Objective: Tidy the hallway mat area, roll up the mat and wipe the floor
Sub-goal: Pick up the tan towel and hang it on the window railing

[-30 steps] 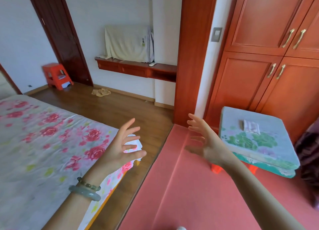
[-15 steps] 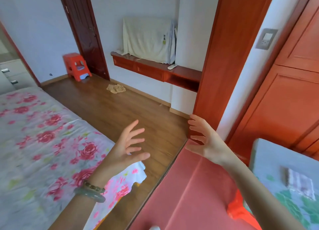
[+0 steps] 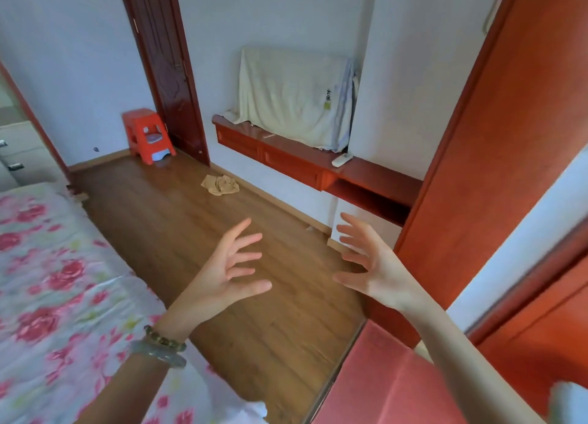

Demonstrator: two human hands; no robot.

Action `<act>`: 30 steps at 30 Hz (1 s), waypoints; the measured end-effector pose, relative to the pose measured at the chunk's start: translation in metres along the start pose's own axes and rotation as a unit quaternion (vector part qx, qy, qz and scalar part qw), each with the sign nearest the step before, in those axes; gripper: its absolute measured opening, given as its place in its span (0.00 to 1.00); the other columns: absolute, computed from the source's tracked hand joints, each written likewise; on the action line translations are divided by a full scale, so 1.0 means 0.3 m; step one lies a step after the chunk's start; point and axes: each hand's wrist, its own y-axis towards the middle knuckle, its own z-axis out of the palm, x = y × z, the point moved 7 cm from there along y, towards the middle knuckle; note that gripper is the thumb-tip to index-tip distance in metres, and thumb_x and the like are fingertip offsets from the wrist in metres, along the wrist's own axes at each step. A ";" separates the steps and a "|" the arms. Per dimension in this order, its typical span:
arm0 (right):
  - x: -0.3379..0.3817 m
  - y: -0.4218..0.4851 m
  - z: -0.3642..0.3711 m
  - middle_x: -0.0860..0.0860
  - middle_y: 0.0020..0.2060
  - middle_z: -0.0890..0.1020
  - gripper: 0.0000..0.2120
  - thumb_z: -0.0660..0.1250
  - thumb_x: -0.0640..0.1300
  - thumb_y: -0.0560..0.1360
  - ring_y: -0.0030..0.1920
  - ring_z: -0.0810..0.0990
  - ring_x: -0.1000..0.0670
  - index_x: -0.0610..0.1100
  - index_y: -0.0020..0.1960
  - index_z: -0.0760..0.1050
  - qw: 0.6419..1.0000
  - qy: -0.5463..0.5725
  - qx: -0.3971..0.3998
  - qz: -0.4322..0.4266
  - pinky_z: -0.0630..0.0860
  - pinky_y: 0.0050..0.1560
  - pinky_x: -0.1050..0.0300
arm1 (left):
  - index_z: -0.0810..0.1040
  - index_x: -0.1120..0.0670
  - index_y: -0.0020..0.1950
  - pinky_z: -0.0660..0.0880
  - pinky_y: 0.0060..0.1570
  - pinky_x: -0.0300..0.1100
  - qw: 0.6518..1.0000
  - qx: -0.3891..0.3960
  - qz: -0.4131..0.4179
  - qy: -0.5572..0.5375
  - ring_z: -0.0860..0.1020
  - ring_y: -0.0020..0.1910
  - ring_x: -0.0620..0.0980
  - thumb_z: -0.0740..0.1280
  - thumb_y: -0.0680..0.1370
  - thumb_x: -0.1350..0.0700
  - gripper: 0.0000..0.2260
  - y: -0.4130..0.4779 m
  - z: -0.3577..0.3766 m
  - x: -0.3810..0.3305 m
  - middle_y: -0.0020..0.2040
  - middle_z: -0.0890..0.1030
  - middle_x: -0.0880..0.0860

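We hold our left hand [image 3: 227, 275] and right hand [image 3: 377, 269] up over the wooden floor [image 3: 197, 232], fingers spread, grasping nothing. The red mat [image 3: 378, 388] lies flat at near right; a crumpled cloth [image 3: 220, 185] sits far off by the wall.

White walls [image 3: 79, 57], wood floor [image 3: 197, 232], dark door [image 3: 165, 70], red wall shelf [image 3: 286, 156] under draped cloth [image 3: 292, 99], floral bed [image 3: 57, 296] left.
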 end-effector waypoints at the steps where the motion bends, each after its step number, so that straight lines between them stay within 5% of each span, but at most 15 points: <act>1: -0.008 0.066 -0.006 0.56 0.67 0.69 0.44 0.77 0.36 0.65 0.64 0.69 0.63 0.57 0.71 0.57 1.000 0.002 0.001 -0.001 0.72 0.61 0.61 | 0.56 0.41 0.74 0.75 0.59 0.39 1.000 -0.001 0.000 0.001 0.73 0.65 0.43 0.77 0.63 0.46 0.45 0.061 -0.023 0.008 0.69 0.71 0.42; 10: -0.151 0.700 -0.005 0.56 0.66 0.70 0.44 0.77 0.36 0.64 0.64 0.70 0.61 0.61 0.70 0.59 0.999 0.022 0.049 -0.009 0.73 0.62 0.56 | 0.56 0.41 0.74 0.76 0.56 0.36 0.998 -0.064 -0.024 0.007 0.73 0.64 0.40 0.79 0.64 0.51 0.46 0.568 -0.282 0.191 0.67 0.71 0.39; 15: -0.246 1.123 0.006 0.58 0.64 0.71 0.43 0.75 0.41 0.62 0.63 0.71 0.61 0.61 0.70 0.61 0.994 0.059 0.089 -0.022 0.72 0.64 0.50 | 0.55 0.41 0.74 0.75 0.56 0.37 0.993 -0.114 -0.016 0.032 0.74 0.63 0.42 0.78 0.63 0.44 0.46 0.857 -0.418 0.273 0.68 0.70 0.42; 24: -0.283 1.787 0.120 0.56 0.64 0.71 0.42 0.76 0.31 0.64 0.63 0.71 0.61 0.56 0.69 0.61 0.978 0.080 0.180 -0.065 0.72 0.59 0.67 | 0.55 0.37 0.72 0.75 0.57 0.38 0.976 -0.210 -0.044 0.027 0.74 0.63 0.43 0.77 0.60 0.39 0.46 1.250 -0.698 0.371 0.68 0.69 0.43; 30: -0.313 2.126 0.309 0.61 0.63 0.70 0.43 0.77 0.40 0.64 0.65 0.70 0.60 0.62 0.68 0.58 0.966 0.061 0.238 -0.077 0.71 0.62 0.60 | 0.55 0.39 0.73 0.75 0.57 0.37 0.963 -0.255 -0.072 0.037 0.74 0.62 0.42 0.77 0.59 0.37 0.48 1.386 -0.947 0.511 0.68 0.69 0.43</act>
